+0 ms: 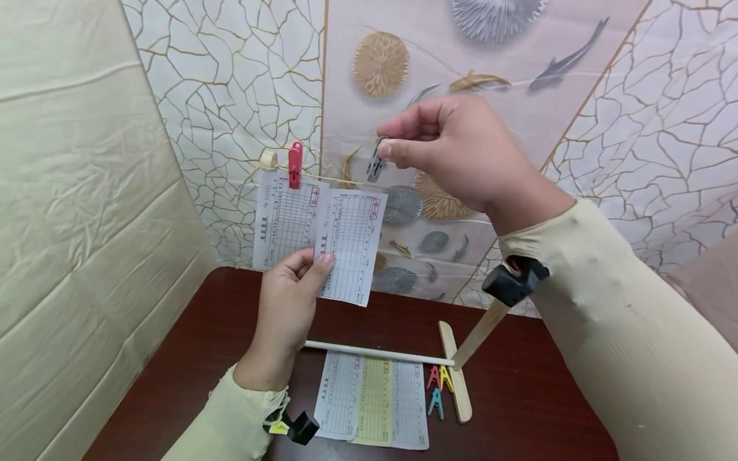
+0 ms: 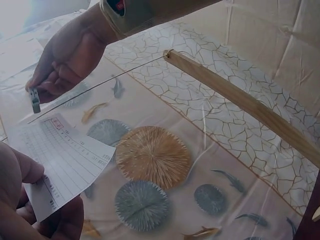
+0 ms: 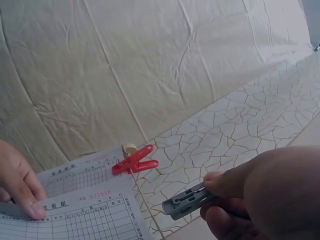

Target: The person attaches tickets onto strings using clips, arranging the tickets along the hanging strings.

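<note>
"Two hands show in the head view; what has each got?"

"The left hand [image 1: 286,298] pinches a white printed slip [image 1: 353,246] at its left side, thumb across the face. The right hand [image 1: 468,150] pinches a grey clip [image 1: 376,161] above the slip's top edge."

"And around them?"

"A red clip [image 1: 295,165] fastens a second slip [image 1: 284,224] to a string [image 1: 346,181], beside the held one. Down on the desk [image 1: 202,339] lie white and yellow sheets [image 1: 376,403], near three small clips [image 1: 435,404] in red, yellow and blue."

"What does the left wrist view add?"

"The held slip tilts, its top near the string; I can't tell whether they touch. The string runs to the end of a wooden post [image 2: 245,103]."

"And the right wrist view?"

"The grey clip sits between thumb and fingers, apart from both slips. The held slip covers part of the second one and carries a red printed number."
</note>
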`<state>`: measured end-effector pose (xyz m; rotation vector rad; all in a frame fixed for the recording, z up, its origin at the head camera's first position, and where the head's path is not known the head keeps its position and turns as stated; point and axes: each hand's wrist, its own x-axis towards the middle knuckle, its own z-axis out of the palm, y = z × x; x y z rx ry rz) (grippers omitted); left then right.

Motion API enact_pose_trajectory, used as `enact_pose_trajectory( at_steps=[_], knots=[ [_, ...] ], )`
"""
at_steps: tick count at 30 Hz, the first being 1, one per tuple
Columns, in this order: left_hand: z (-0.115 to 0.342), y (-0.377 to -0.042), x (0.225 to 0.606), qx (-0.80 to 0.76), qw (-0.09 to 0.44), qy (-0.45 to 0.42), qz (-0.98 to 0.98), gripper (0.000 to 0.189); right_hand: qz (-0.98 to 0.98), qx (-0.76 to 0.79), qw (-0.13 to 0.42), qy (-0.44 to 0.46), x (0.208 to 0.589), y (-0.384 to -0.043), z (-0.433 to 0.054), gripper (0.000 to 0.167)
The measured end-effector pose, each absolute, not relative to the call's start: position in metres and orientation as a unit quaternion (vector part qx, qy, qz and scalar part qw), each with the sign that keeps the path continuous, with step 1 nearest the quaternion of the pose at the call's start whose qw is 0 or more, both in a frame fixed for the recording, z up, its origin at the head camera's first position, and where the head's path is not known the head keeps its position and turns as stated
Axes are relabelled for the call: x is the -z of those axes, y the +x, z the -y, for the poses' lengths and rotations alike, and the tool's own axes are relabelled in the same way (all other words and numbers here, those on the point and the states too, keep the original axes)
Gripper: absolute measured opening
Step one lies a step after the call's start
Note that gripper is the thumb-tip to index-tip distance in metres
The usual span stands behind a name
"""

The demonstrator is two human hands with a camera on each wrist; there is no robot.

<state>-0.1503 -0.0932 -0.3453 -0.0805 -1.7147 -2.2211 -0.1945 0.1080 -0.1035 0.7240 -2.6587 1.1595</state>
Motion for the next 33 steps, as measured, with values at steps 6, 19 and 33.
enact_pose_trajectory(
  at_steps=[6, 19, 33],
  knots=[
    [0.093, -0.151, 0.341, 0.783, 0.167, -0.034, 0.599, 0.024, 0.888, -0.382, 0.055, 0.251, 0.101, -0.206, -0.099, 0.019],
    [0.09, -0.155, 0.34, 0.79, 0.162, -0.034, 0.59, 0.024, 0.888, -0.384, 0.027, 0.253, 0.101, -0.214, -0.093, 0.024],
    [0.091, -0.155, 0.338, 0.787, 0.166, -0.03, 0.593, 0.024, 0.883, -0.388, 0.024, 0.263, 0.101, -0.213, -0.089, 0.022]
  ],
)
